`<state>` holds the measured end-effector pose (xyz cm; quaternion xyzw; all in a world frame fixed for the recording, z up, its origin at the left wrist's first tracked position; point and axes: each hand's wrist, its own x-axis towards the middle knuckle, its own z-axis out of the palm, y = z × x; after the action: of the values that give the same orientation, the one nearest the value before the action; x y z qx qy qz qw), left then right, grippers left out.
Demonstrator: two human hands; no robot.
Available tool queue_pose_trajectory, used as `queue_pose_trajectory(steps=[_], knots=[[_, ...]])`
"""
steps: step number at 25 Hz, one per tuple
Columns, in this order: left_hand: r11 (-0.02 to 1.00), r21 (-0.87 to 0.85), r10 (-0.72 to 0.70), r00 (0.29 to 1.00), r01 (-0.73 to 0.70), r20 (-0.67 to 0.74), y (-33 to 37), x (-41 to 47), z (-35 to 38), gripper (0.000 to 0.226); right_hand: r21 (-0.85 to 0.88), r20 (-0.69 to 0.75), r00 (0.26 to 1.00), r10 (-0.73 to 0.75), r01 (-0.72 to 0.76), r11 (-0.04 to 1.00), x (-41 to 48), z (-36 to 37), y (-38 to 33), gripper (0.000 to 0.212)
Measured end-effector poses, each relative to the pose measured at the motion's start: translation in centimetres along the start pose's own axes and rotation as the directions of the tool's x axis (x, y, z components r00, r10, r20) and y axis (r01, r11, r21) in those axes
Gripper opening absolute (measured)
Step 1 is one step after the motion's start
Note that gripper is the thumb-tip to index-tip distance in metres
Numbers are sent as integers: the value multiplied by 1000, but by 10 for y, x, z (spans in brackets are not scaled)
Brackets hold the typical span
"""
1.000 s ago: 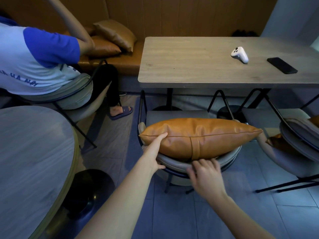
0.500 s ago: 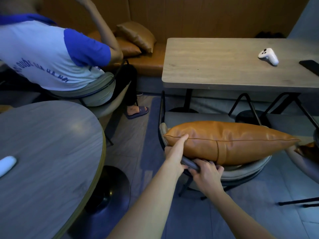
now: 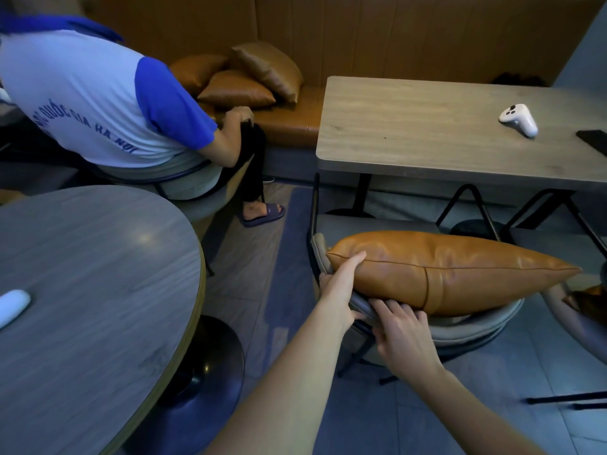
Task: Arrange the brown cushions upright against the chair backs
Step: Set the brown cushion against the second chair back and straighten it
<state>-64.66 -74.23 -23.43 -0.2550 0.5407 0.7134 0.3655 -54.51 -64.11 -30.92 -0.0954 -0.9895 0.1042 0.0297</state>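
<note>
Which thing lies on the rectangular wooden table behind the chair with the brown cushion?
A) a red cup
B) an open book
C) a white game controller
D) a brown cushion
C: a white game controller lies on the rectangular table, with a dark phone at the table's right edge.

Brown cushion [image 3: 453, 274] propped along the grey chair back [image 3: 469, 323]

The left hand [image 3: 338, 290] lies flat against the cushion's left end, thumb on its seam; the right hand [image 3: 402, 336] curls its fingers [image 3: 391, 311] over the chair back's rim under the cushion. A white controller [image 3: 519, 119] lies on the rectangular worktop [image 3: 427, 133] beyond.
</note>
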Motion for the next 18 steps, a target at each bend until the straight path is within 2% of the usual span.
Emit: queue_pose_trajectory(steps=[2,5,7,11,14,16,18], knots=[[1000,2,-6,1000,6,15,3,-2,-2,118,10,-30,999,-32,32,999,3,7,-8,64],[1000,14,2,1000,-3,23,7,4,-7,107,124,-81,996,47,-37,992,17,18,-23,60],[999,36,-9,999,8,40,9,9,-10,101,92,-96,994,57,-48,995,23,21,-26,62],[995,96,-7,999,3,40,11,20,-9,91,49,-39,995,86,-84,995,26,18,-28,72],[986,159,62,998,-57,-31,7,26,-12,91,-14,-45,999,1,-2,1000,26,16,-26,69],[985,154,80,997,-76,-18,6,28,-13,92,-42,-47,997,-68,66,997,26,17,-19,64],[985,142,95,995,-97,18,5,30,-16,91,-83,-56,996,-76,71,994,26,16,-18,61]])
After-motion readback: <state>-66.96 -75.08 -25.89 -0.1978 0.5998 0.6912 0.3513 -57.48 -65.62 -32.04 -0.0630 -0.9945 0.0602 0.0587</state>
